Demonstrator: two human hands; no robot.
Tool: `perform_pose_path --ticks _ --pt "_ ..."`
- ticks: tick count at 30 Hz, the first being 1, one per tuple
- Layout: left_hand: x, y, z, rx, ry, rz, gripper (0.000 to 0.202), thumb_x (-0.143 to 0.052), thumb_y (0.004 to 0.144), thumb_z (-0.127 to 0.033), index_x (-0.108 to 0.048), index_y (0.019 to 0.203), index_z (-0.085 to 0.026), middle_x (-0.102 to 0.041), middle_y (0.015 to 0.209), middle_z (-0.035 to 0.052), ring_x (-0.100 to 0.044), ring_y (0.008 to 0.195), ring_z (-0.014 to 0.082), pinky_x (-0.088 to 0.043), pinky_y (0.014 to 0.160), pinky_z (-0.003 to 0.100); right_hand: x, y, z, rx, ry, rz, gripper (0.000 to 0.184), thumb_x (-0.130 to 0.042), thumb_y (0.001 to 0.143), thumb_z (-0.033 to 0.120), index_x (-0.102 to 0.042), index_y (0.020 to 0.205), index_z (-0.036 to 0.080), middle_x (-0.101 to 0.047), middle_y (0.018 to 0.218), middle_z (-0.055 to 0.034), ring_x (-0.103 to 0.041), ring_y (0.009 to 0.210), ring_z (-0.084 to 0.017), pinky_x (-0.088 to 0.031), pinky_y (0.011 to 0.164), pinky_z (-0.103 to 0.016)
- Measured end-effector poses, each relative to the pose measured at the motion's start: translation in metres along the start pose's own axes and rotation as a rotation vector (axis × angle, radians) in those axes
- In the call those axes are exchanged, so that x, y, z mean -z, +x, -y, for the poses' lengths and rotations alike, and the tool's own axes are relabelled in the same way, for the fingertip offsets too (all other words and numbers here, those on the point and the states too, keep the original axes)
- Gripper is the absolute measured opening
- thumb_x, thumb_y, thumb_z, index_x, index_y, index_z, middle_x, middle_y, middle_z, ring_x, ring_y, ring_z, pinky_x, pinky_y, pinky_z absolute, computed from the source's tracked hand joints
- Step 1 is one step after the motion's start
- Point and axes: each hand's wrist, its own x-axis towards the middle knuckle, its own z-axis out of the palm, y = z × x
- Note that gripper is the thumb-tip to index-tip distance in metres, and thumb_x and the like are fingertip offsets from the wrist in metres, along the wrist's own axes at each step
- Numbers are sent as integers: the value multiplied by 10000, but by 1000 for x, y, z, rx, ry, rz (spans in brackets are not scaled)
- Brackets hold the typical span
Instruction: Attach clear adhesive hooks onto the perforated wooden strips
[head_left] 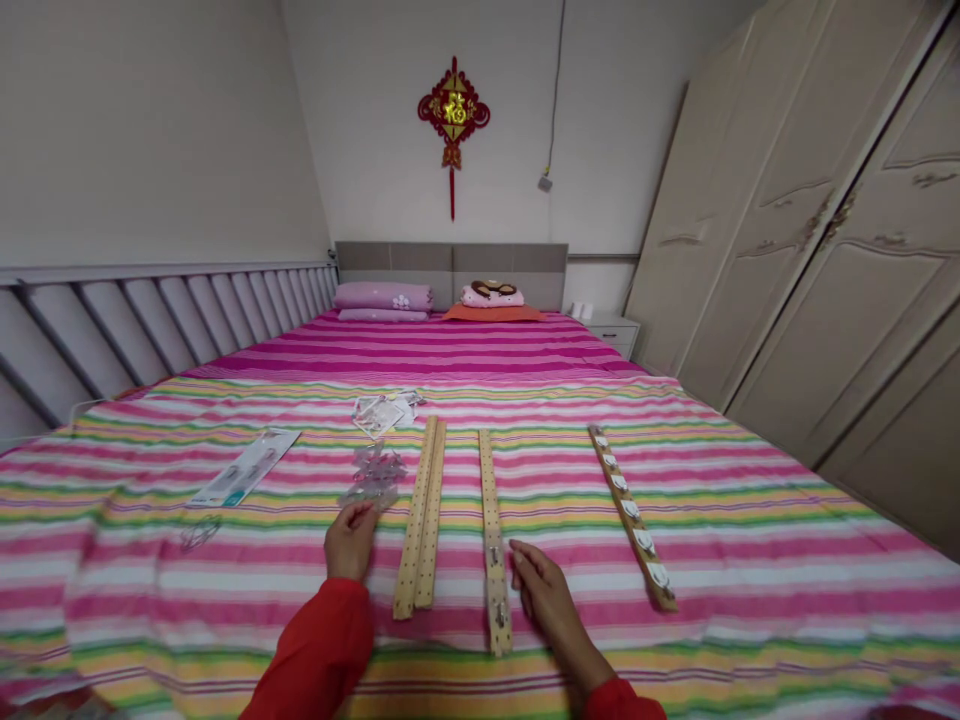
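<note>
Red-sleeved, both hands lay on a striped bedspread (675,480): the right hand (546,598) rested loosely open beside a perforated wooden strip (493,540), while the left hand (349,540), fingers curled, touched clear plastic clips (373,474).

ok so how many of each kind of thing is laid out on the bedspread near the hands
Wooden strips with holes: 4, a pair side by side, a single one, one with white hooks
Clear plastic packets: 2, and
Printed card pack: 1
Total: 7
</note>
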Motion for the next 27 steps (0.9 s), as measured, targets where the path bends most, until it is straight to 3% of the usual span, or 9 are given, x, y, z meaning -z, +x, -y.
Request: perform_pose_path --ticks 6,11,17,23,27 --pt "3 -29 -18 -60 -151 177 357 -679 623 -459 -627 827 -170 -705 836 61 -663 799 207 -533 701 314 -3 -2 12 -24 41 -4 544 -719 595 580 -641 903 138 -531 470 65 -317 263 -40 -179 300 -187" --pt "-3 -57 -29 -216 -185 383 264 -651 723 -411 -630 853 -182 -701 995 88 -656 964 220 -530 845 345 -11 -10 27 4 67 -23 458 -724 616 561 -651 809 152 -508 467 69 -315 285 -44 -195 301 -192" --pt "-10 -89 -52 -419 -50 433 174 -645 742 -345 -699 853 -223 -696 1034 86 -618 1049 240 -486 933 366 -31 -23 56 61 95 105 374 -688 704 517 -609 658 154 -544 510 48 -325 309 -25 -192 339 -183" --pt "-20 -116 -70 -318 -164 452 125 -735 649 -326 -740 760 -268 -713 1011 84 -613 1054 277 -416 1025 402 -40 -31 67 81 144 121 354 -694 705 497 -661 778 152 -567 562 41 -308 324 -25 -193 345 -188" --pt "-21 -120 -68 -332 -152 524 133 -728 662 -302 -749 790 -272 -713 1025 78 -610 1065 275 -421 1019 391 -37 -35 75 154 73 38 409 -680 728 484 -687 1007 184 -595 621 21 -436 421 -78 -348 420 -209"
